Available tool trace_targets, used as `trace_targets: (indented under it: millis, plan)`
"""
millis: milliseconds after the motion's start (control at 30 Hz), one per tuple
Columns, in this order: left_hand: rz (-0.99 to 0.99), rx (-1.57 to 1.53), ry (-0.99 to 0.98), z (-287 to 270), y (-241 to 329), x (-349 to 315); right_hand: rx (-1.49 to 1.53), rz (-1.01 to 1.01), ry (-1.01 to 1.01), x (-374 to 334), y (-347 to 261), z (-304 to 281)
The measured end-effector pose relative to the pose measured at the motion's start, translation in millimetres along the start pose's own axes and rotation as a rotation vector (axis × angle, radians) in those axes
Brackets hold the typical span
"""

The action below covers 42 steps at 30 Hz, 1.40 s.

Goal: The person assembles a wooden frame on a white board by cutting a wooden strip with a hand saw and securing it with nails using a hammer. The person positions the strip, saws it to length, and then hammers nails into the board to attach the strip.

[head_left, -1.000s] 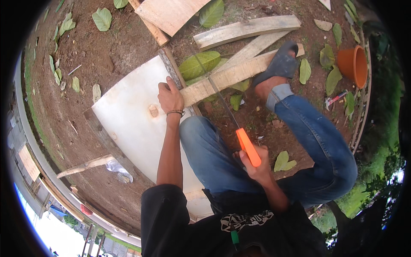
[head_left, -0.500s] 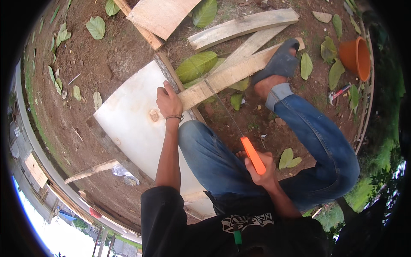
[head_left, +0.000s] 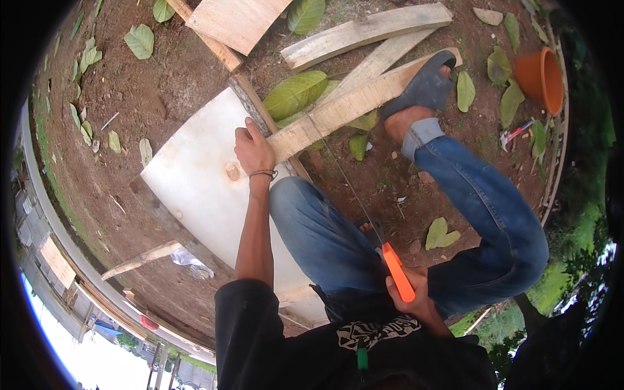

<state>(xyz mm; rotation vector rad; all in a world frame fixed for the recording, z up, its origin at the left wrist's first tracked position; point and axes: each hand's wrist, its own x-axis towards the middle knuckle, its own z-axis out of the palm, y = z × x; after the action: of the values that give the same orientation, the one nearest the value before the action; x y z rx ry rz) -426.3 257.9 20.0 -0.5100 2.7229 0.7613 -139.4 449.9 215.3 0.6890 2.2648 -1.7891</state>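
A hand saw (head_left: 398, 273) with an orange handle is gripped in my right hand (head_left: 416, 289), drawn back close to my body. Its thin blade runs up and to the left and crosses a pale wooden plank (head_left: 351, 107). My left hand (head_left: 255, 151) is wrapped over the plank's near left end, on the edge of a white board (head_left: 201, 156). At the plank's other end, my sandalled foot (head_left: 422, 88) presses down on the wood. My bent left knee lies against the white board.
Two more wooden planks (head_left: 370, 34) lie crossed on the soil beyond. A plywood piece (head_left: 235, 21) sits at the top. An orange pot (head_left: 541, 79) and a hammer (head_left: 517, 132) are at the right, among large green leaves. A plastic bag (head_left: 190, 261) lies left of the board.
My right hand has pulled the saw back toward my body, down and slightly right, with the blade still across the plank. My left hand and foot keep their hold on the plank.
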Motion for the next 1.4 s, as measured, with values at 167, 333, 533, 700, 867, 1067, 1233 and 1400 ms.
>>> trace_targets:
  millis: [167, 333, 533, 700, 867, 1067, 1233, 1400]
  plan:
    - [-0.005, 0.036, -0.038, 1, 1, 1, 0.050, 0.019, -0.020, 68, 20, 22]
    - [-0.022, -0.017, -0.020, 4, 1, 2, 0.012, -0.051, 0.077, -2, -3, 12]
    - [-0.032, 0.003, -0.041, 5, -1, 3, 0.046, 0.010, 0.010, 49, 16, 25]
    - [-0.066, 0.003, -0.028, -1, 3, -1, -0.048, -0.036, 0.044, 2, 10, 15]
    - [-0.022, 0.045, -0.077, -3, 5, 0, -0.004, 0.030, -0.072, 38, 7, 11]
    - [0.023, 0.035, -0.031, 4, 2, 12, 0.002, -0.055, -0.059, 47, 26, 26]
    - [-0.011, 0.021, -0.045, -5, 2, 9, 0.048, -0.034, 0.016, 8, 8, 12]
    - [0.031, 0.011, -0.024, 8, 2, 6, 0.052, 0.048, -0.038, 58, 21, 29]
